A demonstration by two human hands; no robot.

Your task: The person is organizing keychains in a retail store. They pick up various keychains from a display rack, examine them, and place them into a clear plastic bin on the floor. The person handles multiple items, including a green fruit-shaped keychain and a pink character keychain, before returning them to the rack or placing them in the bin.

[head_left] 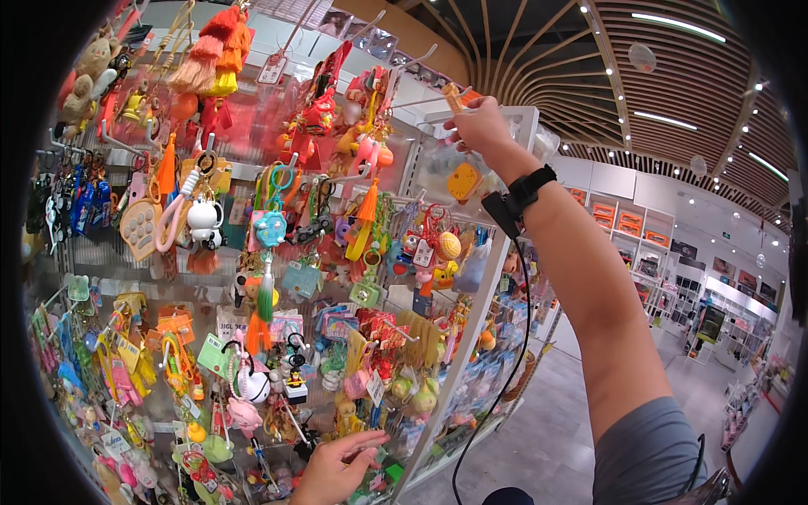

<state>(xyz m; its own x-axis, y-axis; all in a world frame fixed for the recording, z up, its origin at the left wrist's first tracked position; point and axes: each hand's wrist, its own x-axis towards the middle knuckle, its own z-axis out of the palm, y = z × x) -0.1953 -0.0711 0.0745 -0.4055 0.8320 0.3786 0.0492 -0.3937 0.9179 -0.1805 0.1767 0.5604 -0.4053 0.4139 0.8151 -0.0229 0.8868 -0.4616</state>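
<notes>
High at the right of the display rack, my right hand [481,129] grips a small tan-orange item [452,99] beside the tip of a metal display hook [423,102]. Just below that hand hangs a yellow-orange animal-face charm [464,182]; whether it joins the held item cannot be told. Low in front of the rack is my left hand [341,468], fingers loosely bent, thumb apart, nothing visible in it. Past its fingertips hang a yellow plush charm [347,416] and a white tag [375,387].
Rows of hooks carry keychains, including a white figure charm [203,221], a blue charm [271,228] and red-orange tassels [211,50]. A white frame post [451,353] edges the rack. A black cable [521,353] runs down from my right wrist. Grey floor [543,435] and shelves [631,221] lie beyond.
</notes>
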